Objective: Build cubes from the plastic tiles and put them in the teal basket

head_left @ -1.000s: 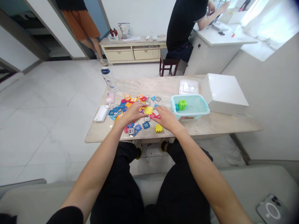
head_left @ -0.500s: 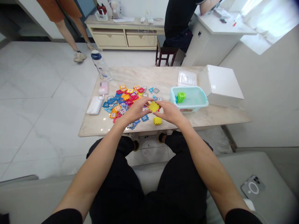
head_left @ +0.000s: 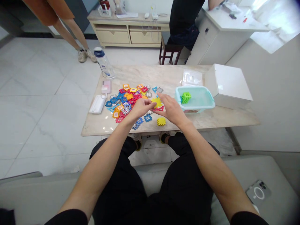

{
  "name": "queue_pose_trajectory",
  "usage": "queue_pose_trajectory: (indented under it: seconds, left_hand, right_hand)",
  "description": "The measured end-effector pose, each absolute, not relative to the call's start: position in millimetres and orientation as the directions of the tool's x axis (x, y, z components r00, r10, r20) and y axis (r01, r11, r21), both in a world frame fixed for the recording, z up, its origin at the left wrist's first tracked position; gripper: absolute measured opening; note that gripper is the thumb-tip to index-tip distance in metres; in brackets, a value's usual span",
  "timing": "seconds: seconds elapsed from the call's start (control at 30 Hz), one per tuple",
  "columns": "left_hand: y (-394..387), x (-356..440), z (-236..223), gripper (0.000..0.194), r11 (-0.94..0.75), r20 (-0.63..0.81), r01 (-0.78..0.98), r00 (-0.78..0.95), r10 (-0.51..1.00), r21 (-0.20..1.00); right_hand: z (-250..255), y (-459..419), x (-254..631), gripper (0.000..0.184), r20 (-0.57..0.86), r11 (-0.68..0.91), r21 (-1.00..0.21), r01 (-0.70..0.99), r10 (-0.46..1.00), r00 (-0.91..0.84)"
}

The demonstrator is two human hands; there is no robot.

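- The left hand [head_left: 141,108] comes in from 8 o'clock, its fingers [head_left: 151,105] bent toward the yellow tile [head_left: 156,101]. They look loosely curled, not clenched; whether they grasp the tile I cannot tell.
- The right hand [head_left: 171,109] comes in from 4 o'clock, fingers extended and reaching over the tile. Any grip is also impossible to tell.
- The yellow tile sits between both hands, where either can reach it, on the marble surface [head_left: 168,75] or just above it.
- A red tile [head_left: 160,108] lies just beside it, at 4 o'clock.
- A small yellow block [head_left: 161,121] sits at 6 o'clock, apart from the heap.
- The heap of interlocking plastic tiles [head_left: 124,101] spreads at 9 o'clock, loose and flat, so its pieces are easy to pick from.
- At 3 o'clock, a teal plastic tub [head_left: 199,107] holds a green tile cube [head_left: 186,97], set clear of the heap.
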State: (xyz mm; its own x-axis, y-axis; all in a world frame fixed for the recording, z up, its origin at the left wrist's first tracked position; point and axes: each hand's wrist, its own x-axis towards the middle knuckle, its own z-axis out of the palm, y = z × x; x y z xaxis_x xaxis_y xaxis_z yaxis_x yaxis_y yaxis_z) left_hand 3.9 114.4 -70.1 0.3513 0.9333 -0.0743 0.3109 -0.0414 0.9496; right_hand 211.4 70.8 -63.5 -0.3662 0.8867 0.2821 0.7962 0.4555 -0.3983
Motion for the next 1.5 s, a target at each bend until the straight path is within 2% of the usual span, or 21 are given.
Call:
queue_pose_trajectory:
  seconds: [0.13,0.33,0.4,0.47,0.53,0.6,0.7,0.87,1.0,1.23,1.43,1.5]
  left_hand:
    - [114.0,4.2,-71.7,0.044,-0.038,-0.117,0.346,0.415,0.902,0.937]
    - [105.4,11.3,-77.0,0.041,-0.044,-0.218,0.466,0.493,0.842,0.884]
    - [102.8,12.1,-76.9,0.040,-0.127,-0.165,0.595,0.411,0.897,0.794]
    - [102.9,10.3,-75.8,0.037,-0.197,-0.016,0.765,0.262,0.965,0.613]
    - [105.9,6.6,-74.4,0.037,-0.194,0.119,0.866,0.156,0.980,0.461]
    - [110.3,2.6,-73.4,0.038,-0.180,0.153,0.893,0.127,0.980,0.413]
    - [115.1,-1.9,-74.8,0.037,-0.178,0.125,0.897,0.139,0.982,0.404]
    - [115.3,-5.4,-84.1,0.033,-0.244,0.017,0.879,0.260,0.965,0.409]
    - [115.1,-7.2,-89.6,0.034,-0.264,0.020,0.877,0.280,0.960,0.402]
    - [114.7,-10.5,-83.2,0.033,-0.253,0.025,0.870,0.268,0.963,0.423]
    - [113.8,-11.9,-78.8,0.034,-0.245,0.011,0.867,0.266,0.964,0.434]
    - [113.6,-12.0,-77.8,0.033,-0.238,0.012,0.863,0.260,0.965,0.446]
  right_hand:
    - [-65.2,69.3,221.9,0.053,0.203,0.505,-0.416,0.756,0.862,-0.464]
    - [-71.1,65.8,237.6,0.054,0.163,0.518,-0.454,0.725,0.848,-0.504]
    - [-75.8,65.9,243.5,0.051,0.099,0.486,-0.423,0.765,0.864,-0.494]
    - [-81.5,66.5,247.0,0.051,0.008,0.440,-0.351,0.826,0.884,-0.468]
    - [-86.9,67.0,247.0,0.052,-0.074,0.413,-0.269,0.870,0.892,-0.447]
    - [-91.5,67.1,243.8,0.054,-0.126,0.410,-0.210,0.887,0.889,-0.441]
    - [-97.7,66.8,236.0,0.053,-0.188,0.419,-0.147,0.896,0.877,-0.441]
    - [-109.3,65.2,226.5,0.054,-0.273,0.449,-0.076,0.890,0.849,-0.452]
    - [-114.9,64.3,224.0,0.051,-0.297,0.457,-0.030,0.889,0.845,-0.444]
    - [-116.7,62.8,221.6,0.052,-0.332,0.422,-0.010,0.907,0.854,-0.401]
    - [-119.2,61.9,219.9,0.066,-0.355,0.447,-0.005,0.895,0.835,-0.419]
    - [-121.0,62.0,219.2,0.064,-0.361,0.457,-0.002,0.889,0.829,-0.427]
